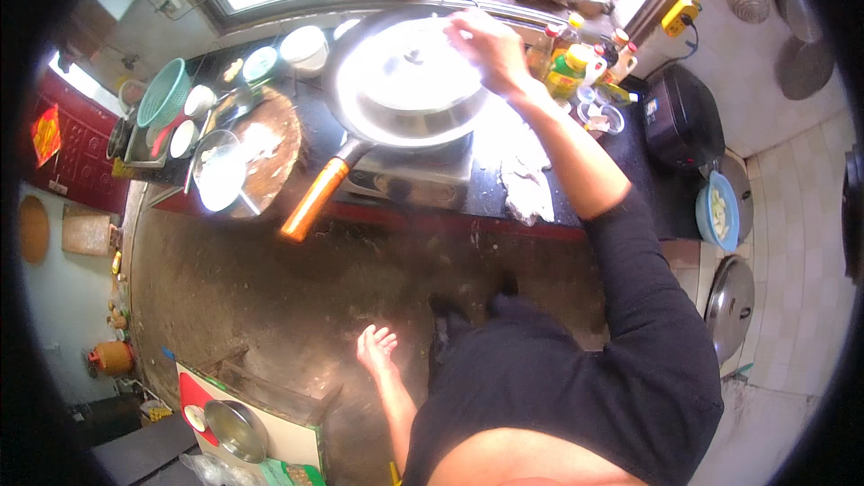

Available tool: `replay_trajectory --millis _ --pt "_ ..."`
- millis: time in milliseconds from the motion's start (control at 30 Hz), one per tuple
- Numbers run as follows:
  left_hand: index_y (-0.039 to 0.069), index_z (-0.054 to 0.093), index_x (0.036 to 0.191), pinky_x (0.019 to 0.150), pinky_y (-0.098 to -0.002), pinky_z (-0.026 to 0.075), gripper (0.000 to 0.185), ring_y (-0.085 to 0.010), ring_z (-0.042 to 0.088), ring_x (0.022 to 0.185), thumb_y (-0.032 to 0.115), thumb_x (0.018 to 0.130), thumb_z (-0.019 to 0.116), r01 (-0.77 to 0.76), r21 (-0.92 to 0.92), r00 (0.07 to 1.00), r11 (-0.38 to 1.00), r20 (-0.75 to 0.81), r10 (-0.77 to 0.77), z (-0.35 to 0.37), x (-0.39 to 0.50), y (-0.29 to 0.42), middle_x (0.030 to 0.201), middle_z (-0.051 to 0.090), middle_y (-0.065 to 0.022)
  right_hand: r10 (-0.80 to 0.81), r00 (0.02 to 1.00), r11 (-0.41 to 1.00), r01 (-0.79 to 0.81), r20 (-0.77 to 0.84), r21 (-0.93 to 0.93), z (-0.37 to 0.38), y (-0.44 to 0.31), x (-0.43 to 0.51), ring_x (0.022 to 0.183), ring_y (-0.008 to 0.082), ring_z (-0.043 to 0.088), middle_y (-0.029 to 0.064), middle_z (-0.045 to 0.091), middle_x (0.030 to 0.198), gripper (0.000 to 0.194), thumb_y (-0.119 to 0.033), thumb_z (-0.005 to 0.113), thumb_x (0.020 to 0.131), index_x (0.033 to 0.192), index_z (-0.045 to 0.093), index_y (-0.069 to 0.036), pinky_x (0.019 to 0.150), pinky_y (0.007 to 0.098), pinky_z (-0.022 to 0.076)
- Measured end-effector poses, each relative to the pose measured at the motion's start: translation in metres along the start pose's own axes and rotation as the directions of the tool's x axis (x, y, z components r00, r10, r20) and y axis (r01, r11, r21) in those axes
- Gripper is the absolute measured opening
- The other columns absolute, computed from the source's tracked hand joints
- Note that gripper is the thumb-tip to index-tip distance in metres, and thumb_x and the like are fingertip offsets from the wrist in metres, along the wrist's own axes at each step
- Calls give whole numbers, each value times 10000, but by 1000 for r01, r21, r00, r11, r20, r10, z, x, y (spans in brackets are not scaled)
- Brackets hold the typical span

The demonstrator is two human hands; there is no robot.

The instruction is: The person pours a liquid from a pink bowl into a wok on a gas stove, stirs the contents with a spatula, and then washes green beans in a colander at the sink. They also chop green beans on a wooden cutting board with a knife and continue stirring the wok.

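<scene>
A wok with a wooden handle stands on the stove, covered by a shiny metal lid with a knob in its middle. My right hand is over the lid's right side, fingers bent; glare hides whether it touches the lid, and I see nothing plainly held in it. Low over the floor, away from the counter, my left hand hangs with its fingers apart and nothing in it. A white cloth lies on the counter right of the stove.
Left of the wok, a round wooden chopping board bears a bowl. Sauce and oil bottles crowd the right back, beside a black appliance. A blue basin sits at the right end. Behind is a low table with a metal bowl.
</scene>
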State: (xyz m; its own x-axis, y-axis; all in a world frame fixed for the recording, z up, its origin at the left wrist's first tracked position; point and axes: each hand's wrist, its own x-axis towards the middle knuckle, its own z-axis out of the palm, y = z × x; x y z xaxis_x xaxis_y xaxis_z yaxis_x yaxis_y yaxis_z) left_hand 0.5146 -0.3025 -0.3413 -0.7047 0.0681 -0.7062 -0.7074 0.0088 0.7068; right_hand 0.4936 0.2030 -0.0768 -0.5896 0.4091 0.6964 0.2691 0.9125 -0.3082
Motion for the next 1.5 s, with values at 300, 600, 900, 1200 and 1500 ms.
replay_trajectory --millis 300,600,900,1200,1500 --pt "55 624 1105 511 -278 526 235 -186 651 605 231 951 609 -36 163 986 986 169 8 46 7 17 839 685 -110 304 805 951 -292 510 -105 -28 112 -242 1007 336 634 163 656 1084 409 -328 556 932 1229 586 -48 867 435 514" --pt "4 600 1180 547 -292 554 315 -205 672 640 244 978 569 -117 243 929 963 370 19 154 -37 3 913 696 -166 328 737 939 -185 591 -291 -2 67 -364 916 354 630 188 640 1098 445 -281 607 867 1259 557 -75 787 428 530" --pt "6 594 1199 549 -277 561 276 -180 676 638 196 1012 524 -154 345 922 926 386 9 167 -71 -48 898 703 -145 638 582 683 -730 504 -22 -80 126 -305 911 297 704 108 734 974 393 -476 612 915 1088 727 -143 807 376 544" --pt "-29 590 1162 571 -296 575 264 -197 693 688 -15 898 604 -208 159 977 965 75 198 124 -94 -77 1036 653 -182 146 985 987 -151 91 49 -21 90 -228 890 342 664 188 671 992 342 -298 616 935 1111 633 -5 797 436 521" --pt "-10 630 1107 506 -250 502 219 -147 658 608 83 909 617 -204 15 956 979 -213 202 -4 -88 -40 959 678 -130 67 578 849 -462 813 259 71 -104 -286 755 288 677 137 691 817 276 -309 572 947 965 671 -52 708 401 523"
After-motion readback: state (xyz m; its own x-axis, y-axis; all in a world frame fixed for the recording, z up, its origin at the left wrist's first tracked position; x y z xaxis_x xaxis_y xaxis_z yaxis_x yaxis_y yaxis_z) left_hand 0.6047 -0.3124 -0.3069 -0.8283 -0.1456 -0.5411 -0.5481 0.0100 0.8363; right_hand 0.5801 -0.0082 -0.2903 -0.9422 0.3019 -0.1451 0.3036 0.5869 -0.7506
